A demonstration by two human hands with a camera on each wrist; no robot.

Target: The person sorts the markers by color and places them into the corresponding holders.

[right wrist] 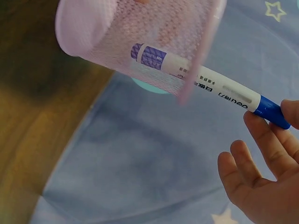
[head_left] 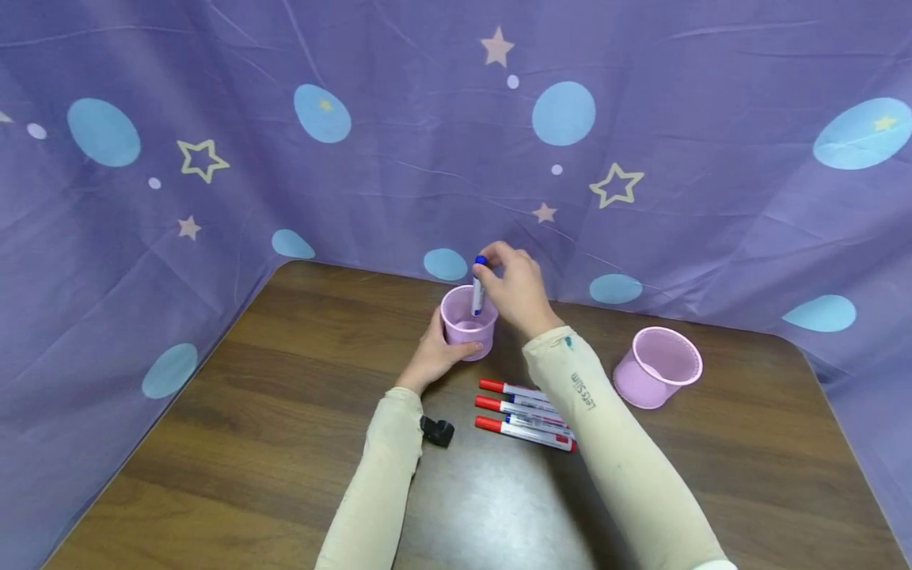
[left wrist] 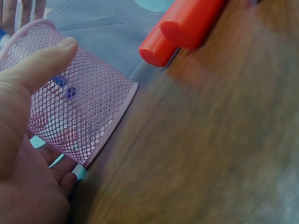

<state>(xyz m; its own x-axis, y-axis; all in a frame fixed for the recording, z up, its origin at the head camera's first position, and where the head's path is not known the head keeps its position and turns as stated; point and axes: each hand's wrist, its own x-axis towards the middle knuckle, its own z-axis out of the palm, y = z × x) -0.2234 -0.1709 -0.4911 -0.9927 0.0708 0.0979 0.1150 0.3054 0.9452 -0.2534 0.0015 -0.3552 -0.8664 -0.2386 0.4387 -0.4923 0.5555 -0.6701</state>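
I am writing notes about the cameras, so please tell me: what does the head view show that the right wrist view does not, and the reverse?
Only head: the second cup, the red-capped markers, both sleeves and a black object by the left one. The left hand is clear only here, gripping the first cup.

Only right wrist: readable print, "deli", on the blue marker.

Both: the right hand pinching that marker's cap, its lower end inside the first cup, plus table and curtain.
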